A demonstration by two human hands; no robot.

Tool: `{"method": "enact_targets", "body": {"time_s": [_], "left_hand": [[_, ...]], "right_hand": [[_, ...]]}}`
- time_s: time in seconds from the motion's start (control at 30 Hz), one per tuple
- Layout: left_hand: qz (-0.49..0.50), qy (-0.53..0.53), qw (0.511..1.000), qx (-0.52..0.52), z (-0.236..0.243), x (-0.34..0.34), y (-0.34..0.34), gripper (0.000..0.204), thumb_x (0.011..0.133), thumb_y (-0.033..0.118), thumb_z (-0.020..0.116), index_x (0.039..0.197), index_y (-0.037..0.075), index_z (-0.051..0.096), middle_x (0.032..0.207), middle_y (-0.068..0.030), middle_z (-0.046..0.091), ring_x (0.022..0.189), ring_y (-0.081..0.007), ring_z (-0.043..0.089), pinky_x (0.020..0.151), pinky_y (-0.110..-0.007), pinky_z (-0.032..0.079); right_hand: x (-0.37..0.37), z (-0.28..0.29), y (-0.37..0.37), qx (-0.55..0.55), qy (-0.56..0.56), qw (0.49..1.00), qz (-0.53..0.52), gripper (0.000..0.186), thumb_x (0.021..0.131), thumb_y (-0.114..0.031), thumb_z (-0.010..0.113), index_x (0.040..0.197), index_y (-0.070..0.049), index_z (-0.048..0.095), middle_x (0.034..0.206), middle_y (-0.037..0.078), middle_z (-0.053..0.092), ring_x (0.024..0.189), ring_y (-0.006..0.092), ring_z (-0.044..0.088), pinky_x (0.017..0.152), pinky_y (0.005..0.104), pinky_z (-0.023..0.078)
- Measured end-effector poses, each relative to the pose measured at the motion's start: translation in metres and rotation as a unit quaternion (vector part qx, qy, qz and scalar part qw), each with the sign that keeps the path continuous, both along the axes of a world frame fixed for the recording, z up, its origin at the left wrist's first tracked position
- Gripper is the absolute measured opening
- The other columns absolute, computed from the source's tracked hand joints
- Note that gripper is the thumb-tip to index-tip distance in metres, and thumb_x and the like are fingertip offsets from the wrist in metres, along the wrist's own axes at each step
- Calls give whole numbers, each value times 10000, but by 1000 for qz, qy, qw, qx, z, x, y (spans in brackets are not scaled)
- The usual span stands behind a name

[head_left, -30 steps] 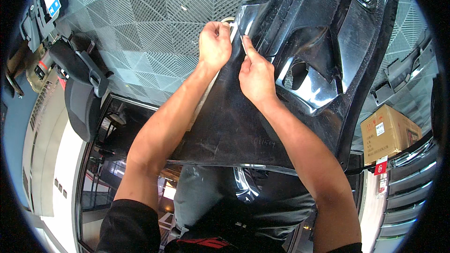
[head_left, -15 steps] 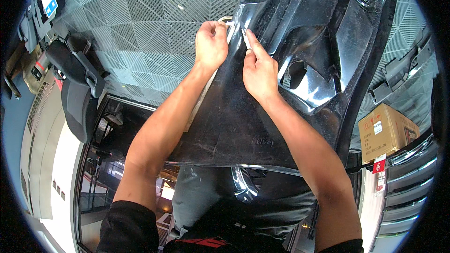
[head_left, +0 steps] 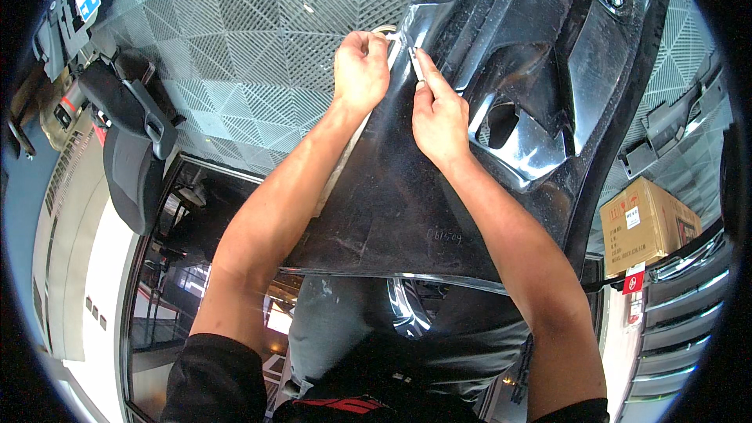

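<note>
A large glossy black moulded car panel (head_left: 392, 211) lies in front of me. Along its left edge runs a narrow pale strip (head_left: 345, 153), which looks like tape, with a curled loop of it at the far end. My left hand (head_left: 362, 72) is closed at that edge, fingertips pinching the strip's far part. Just to its right, my right hand (head_left: 440, 113) grips a slim white pen-like tool (head_left: 417, 65), index finger stretched along it. The tool's tip points away from me, close to the panel's edge; its exact kind is not clear.
Grey ribbed floor tiles (head_left: 243, 39) spread beyond the panel. A black and grey seat-like part (head_left: 133, 149) stands at the left. On the right are a cardboard box (head_left: 642, 223) with a red-and-white tag (head_left: 633, 278), a dark bracket (head_left: 674, 125) and a slatted black part (head_left: 681, 345).
The view has shifted slightly, so the panel and both hands appear a little farther right. Both hands keep nearly the same grip and place at the panel's edge.
</note>
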State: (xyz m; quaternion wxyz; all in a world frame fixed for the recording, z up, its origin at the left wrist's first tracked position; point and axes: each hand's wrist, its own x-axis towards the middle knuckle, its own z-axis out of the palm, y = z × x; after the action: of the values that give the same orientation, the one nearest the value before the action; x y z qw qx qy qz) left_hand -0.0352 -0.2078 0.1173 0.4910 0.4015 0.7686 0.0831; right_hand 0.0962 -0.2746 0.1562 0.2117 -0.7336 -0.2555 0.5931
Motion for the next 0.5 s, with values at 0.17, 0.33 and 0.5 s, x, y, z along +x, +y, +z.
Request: {"method": "enact_targets", "body": {"time_s": [0.17,0.33,0.5], "left_hand": [[7,-10,1000,0,-3,-3,-2,318,1046,260,620,994,-41,708,882,-92,732,816,-129,629,766,-325,529],[4,2,1000,-13,0,1,1,329,1047,261,621,1001,-57,696,899,-139,749,825,-182,678,783,-359,554],[13,-1,1000,-9,0,1,0,330,1047,260,619,1000,-59,689,897,-154,753,819,-202,697,785,-376,563]], "right_hand": [[0,2,0,9,6,1000,-5,484,997,-18,557,1469,-114,605,1263,304,683,1146,424,707,962,453,574],[0,-3,-2,21,0,1000,-4,489,998,-17,557,1472,-126,605,1241,307,691,1130,423,715,945,452,577],[0,-2,-1,0,2,1000,-2,488,998,-28,564,1470,-140,609,1204,306,702,1107,425,722,936,459,582]]}}
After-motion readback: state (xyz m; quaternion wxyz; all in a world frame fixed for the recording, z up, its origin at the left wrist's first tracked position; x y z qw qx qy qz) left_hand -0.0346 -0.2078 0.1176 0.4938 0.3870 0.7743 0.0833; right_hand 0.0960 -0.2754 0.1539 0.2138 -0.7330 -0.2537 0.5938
